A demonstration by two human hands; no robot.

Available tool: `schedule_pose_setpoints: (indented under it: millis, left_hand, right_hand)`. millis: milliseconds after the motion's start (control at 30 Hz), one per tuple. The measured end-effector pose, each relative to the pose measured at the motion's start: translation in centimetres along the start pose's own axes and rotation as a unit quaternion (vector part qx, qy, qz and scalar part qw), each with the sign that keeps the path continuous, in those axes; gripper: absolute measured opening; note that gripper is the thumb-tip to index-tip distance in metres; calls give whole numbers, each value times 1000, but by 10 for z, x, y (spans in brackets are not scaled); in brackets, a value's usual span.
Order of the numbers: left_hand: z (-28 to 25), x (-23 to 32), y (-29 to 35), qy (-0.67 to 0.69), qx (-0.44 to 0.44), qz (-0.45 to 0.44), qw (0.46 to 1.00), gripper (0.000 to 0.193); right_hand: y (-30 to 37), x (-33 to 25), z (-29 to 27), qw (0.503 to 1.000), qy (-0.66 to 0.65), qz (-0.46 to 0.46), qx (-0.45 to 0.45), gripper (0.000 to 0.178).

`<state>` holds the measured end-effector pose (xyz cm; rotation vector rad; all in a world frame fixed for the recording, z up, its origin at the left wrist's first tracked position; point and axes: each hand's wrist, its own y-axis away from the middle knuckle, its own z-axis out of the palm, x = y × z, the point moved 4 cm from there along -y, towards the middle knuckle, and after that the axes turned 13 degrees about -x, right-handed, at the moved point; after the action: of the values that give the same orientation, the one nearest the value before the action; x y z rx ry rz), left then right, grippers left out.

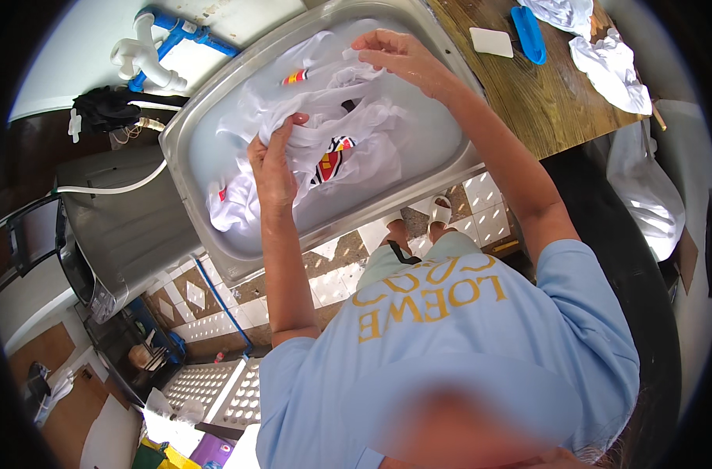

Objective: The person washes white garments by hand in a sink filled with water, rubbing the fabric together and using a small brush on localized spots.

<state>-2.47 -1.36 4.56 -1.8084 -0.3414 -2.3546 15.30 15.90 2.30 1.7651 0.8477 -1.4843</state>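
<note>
White cloth with red-and-yellow patches (324, 133) in grey metal basin (356, 221)

The wet cloth bunches mid-basin. The left hand (275, 173) pinches its folds; the right hand (395, 56), fingers bent near the basin's far rim, grips something small and whitish (349, 55).

Cloth (332, 125) in basin (356, 219), table (520, 105) to its right, hose (113, 190) to its left

At ten o'clock the left hand (276, 166) gripped wet white cloth (375, 148); at twelve the right hand (399, 59) hung over the basin (348, 224).
</note>
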Motion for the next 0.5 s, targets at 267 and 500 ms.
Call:
schedule_pose_setpoints:
  millis: [267, 500]
  left_hand:
    - [-2, 75, 33, -90, 63, 111, 988, 24]
    - [-28, 103, 48, -7, 175, 148, 973, 33]
  right_hand:
    - [-5, 52, 43, 942, 333, 13, 36, 53]
    - [5, 11, -34, 968, 252, 4, 17, 40]
